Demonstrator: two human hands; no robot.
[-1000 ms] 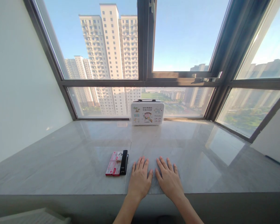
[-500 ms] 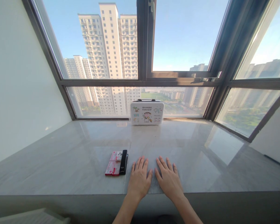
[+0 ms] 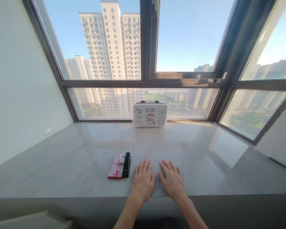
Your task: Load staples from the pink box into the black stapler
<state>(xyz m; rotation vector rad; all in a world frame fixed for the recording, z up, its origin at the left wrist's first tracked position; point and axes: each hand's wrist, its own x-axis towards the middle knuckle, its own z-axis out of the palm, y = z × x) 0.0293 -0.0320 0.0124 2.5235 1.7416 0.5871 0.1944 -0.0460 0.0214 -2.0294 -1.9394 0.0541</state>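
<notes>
My left hand [image 3: 143, 181] lies flat on the grey marble sill [image 3: 73, 178], palm down, with its fingers stretched forward. Beside it, a thumb's gap away, my right hand [image 3: 173, 181] rests flat in the same way. Neither hand holds anything. Just left of my left hand sits a black stapler [image 3: 126, 165], lengthwise and apart from the fingers. Against the stapler's left side are several small red-and-white boxes [image 3: 113, 170], one showing a picture of a stapler.
A white carry case [image 3: 150, 116] with cartoon prints and a dark handle stands upright at the back, by the window frame [image 3: 105, 84]. White walls [image 3: 19, 95] bound the sill on both sides. A pale object [image 3: 33, 221] shows below the front edge at left.
The whole view has shifted very slightly upward. Both hands, the stapler, the boxes and the case keep their places.
</notes>
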